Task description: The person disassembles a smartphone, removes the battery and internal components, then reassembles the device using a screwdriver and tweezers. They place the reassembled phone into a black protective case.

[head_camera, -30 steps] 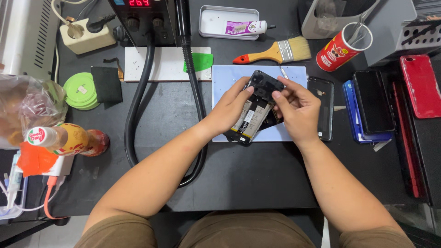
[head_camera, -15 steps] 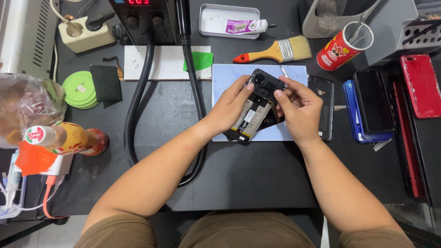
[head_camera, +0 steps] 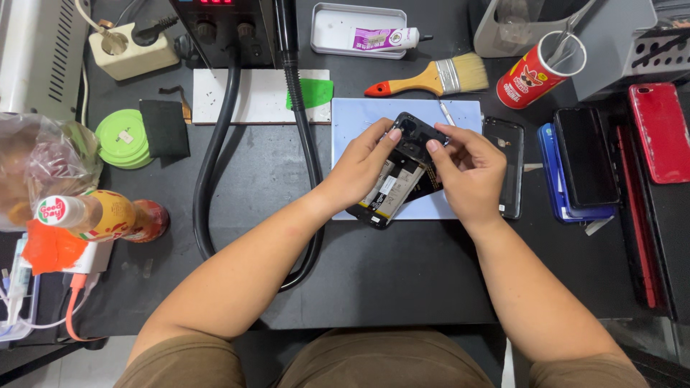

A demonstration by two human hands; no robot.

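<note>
My left hand (head_camera: 361,164) and my right hand (head_camera: 468,172) both hold an opened black phone (head_camera: 400,174) over a pale blue work mat (head_camera: 359,118). The phone's back is off, so its battery and inner parts show. My left thumb and fingers grip the phone's upper left side. My right fingertips pinch its top right corner, by the black camera section (head_camera: 417,131). The phone is tilted, its lower end pointing toward me and to the left.
A black phone back cover (head_camera: 505,165) lies right of the mat, with several phones (head_camera: 586,154) beyond it. A paintbrush (head_camera: 431,77), a red tube can (head_camera: 535,72), a metal tray (head_camera: 359,29), black hoses (head_camera: 305,144), a green tape roll (head_camera: 122,138) and bottles (head_camera: 100,215) surround the work area.
Both hands shifted only slightly on the phone; my right fingers moved a little along its top corner. The phone stays in about the same place.
</note>
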